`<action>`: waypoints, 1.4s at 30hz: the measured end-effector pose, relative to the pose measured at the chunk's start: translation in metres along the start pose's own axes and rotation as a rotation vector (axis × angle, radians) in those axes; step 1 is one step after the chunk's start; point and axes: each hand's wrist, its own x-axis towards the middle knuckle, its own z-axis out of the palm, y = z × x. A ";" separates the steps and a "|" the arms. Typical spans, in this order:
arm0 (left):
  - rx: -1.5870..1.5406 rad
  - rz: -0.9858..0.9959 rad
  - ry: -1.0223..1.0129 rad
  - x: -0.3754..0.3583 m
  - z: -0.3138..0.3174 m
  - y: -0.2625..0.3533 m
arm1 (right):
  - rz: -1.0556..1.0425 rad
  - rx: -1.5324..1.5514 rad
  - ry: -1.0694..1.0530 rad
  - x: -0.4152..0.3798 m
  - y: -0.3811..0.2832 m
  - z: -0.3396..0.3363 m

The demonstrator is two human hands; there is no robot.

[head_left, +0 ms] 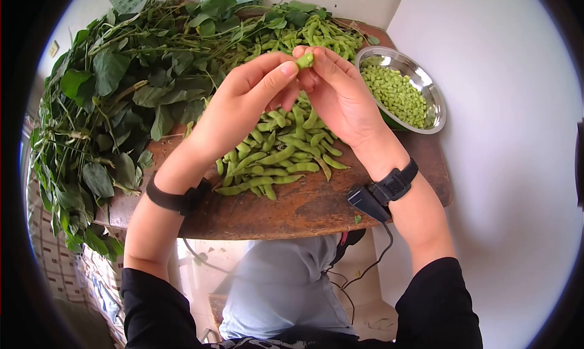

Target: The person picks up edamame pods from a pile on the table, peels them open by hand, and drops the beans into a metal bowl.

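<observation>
Between the fingertips of both hands is a green soybean pod (305,60), held above the table. My left hand (252,93) pinches its left end with thumb and forefinger. At the pod's other end, the thumb and fingers of my right hand (340,96) close around it. Below my hands lies a pile of unshelled soybean pods (280,157) on the wooden table. Right of my right hand stands a metal bowl (437,105) with many shelled green beans (395,93) in it.
Leafy soybean stalks (109,105) are heaped along the table's left and back, some hanging over the edge. More pods (322,35) lie at the back. The wooden table (261,218) meets a white wall (511,136) on the right. A cable (380,258) hangs from my right wrist's device.
</observation>
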 end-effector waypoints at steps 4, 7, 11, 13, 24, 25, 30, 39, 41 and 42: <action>0.362 0.199 0.254 -0.001 0.008 -0.002 | 0.027 -0.049 0.163 0.000 0.005 0.000; 0.443 0.162 0.269 -0.003 0.008 0.003 | 0.019 -0.096 0.158 -0.001 0.002 0.003; 0.482 0.145 0.305 -0.002 0.006 0.002 | 0.051 -0.197 0.148 -0.002 -0.004 0.014; 0.493 0.180 0.329 -0.001 0.004 -0.002 | 0.030 -0.244 0.203 -0.002 -0.001 0.016; 0.538 0.153 0.306 -0.002 0.004 0.000 | 0.046 -0.270 0.241 -0.002 0.001 0.010; 0.547 0.140 0.305 -0.002 0.003 -0.001 | 0.059 -0.276 0.242 -0.003 0.001 0.011; 0.563 0.173 0.282 -0.001 0.004 -0.008 | 0.055 -0.288 0.238 -0.003 0.005 0.003; 0.589 0.020 0.170 -0.004 0.003 -0.004 | 0.078 -0.132 0.226 -0.002 0.008 -0.005; 0.609 -0.034 0.156 -0.002 0.002 -0.002 | 0.103 -0.099 0.209 -0.002 0.008 -0.005; 0.623 -0.057 0.148 -0.002 0.001 -0.003 | 0.125 -0.060 0.239 -0.003 0.008 -0.004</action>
